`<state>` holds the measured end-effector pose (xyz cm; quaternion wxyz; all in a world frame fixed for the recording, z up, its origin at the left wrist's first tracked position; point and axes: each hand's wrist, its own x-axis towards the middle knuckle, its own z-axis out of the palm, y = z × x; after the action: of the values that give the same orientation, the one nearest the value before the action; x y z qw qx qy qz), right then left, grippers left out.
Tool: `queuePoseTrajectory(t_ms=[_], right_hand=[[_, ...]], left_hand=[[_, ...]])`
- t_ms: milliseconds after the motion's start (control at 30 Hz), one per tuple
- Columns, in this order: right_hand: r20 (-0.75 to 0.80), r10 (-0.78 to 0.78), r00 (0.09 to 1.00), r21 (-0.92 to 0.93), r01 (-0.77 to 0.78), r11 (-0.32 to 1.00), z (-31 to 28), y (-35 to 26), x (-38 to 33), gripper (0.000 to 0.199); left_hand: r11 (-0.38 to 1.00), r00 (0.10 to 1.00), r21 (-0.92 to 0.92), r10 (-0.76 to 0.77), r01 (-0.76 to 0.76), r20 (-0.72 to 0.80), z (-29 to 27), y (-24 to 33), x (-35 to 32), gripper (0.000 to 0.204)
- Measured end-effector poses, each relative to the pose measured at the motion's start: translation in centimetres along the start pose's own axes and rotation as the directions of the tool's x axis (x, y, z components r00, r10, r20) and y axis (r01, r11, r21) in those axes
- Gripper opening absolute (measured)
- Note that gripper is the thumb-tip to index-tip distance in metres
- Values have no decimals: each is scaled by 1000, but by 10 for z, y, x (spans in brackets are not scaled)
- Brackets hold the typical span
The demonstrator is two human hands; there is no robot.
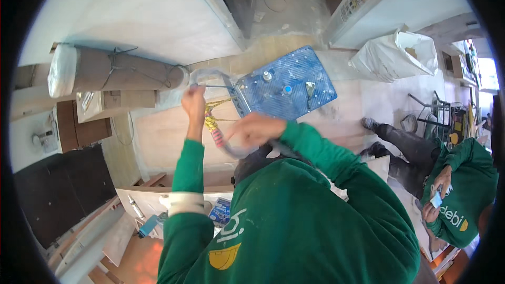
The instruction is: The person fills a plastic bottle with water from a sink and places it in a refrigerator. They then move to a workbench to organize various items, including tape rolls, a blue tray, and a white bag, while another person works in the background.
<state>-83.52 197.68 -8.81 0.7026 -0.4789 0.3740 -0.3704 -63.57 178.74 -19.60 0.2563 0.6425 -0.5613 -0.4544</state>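
Observation:
My left hand (193, 102) is raised and closed around a clear flexible tube (227, 149) that loops from above that hand down to my right hand (256, 129). My right hand grips the tube's lower bend; it is blurred. Between the hands hangs a tangle of yellow cord (211, 122) with a pink piece below it. Just beyond the hands stands a blue plastic stool (294, 87) with small items on its ribbed top. My green sleeves and chest fill the lower middle of the view.
Another person in a green top (463, 189) sits at the right holding a small pale item. A white sack (397, 55) lies at the back right. A long wrapped roll (115, 68) rests at the left, above a dark cabinet (63, 189).

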Motion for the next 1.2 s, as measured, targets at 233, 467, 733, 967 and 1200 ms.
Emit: queuePoseTrajectory(t_ms=[233,467,733,967,1200], right_hand=[[-775,492,396,450,-199,871,-145,173,-170,35],[-786,614,66,571,-304,763,-95,410,-334,52],[-798,596,94,194,-896,400,22,470,-343,31],[-718,695,-41,594,-558,580,18,322,-182,41],[-805,583,111,391,-639,662,-11,366,-169,36]], left_hand=[[990,964,109,-61,92,-258,-7,-55,-64,57],[801,814,-186,-517,569,265,0,-60,-93,22],[670,711,-249,-614,699,343,5,-46,-63,15],[650,681,-227,-628,725,377,5,-26,-43,15],[732,696,-150,-533,665,481,8,-26,-15,11]])
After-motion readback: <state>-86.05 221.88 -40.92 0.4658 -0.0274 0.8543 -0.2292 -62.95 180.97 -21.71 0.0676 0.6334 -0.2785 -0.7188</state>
